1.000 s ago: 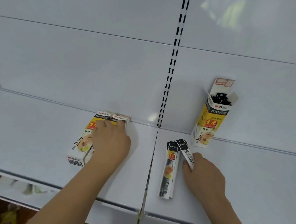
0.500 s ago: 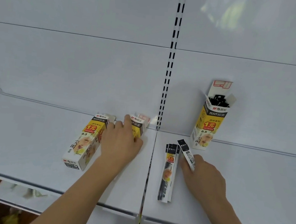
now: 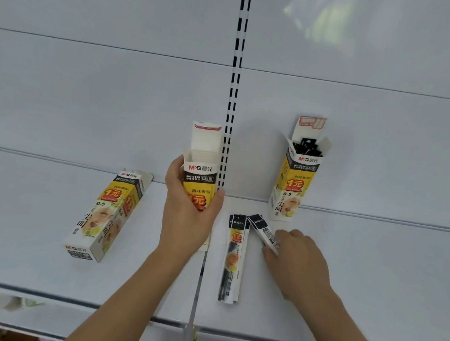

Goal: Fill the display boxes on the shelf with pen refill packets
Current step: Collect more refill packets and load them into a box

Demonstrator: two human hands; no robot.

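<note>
My left hand [image 3: 187,208] grips a yellow-and-white display box [image 3: 201,168] upright at the shelf's middle, its top flap open and its inside empty. A second box [image 3: 104,213] lies flat on the shelf to the left. A third box [image 3: 294,182] stands upright at the back right, with black refill packets showing in its open top. A small stack of refill packets [image 3: 233,259] lies flat right of the centre seam. My right hand [image 3: 297,259] rests on the shelf and pinches a tilted packet [image 3: 264,232] next to that stack.
The white shelf [image 3: 372,280] runs the full width, with a seam in the middle and a front lip near me. A slotted upright [image 3: 234,88] runs up the white back panel. A lower shelf edge shows at the bottom left.
My left hand has picked one of the two lying boxes off the shelf and stood it upright near the centre seam. My right hand has stayed on the tilted packet.
</note>
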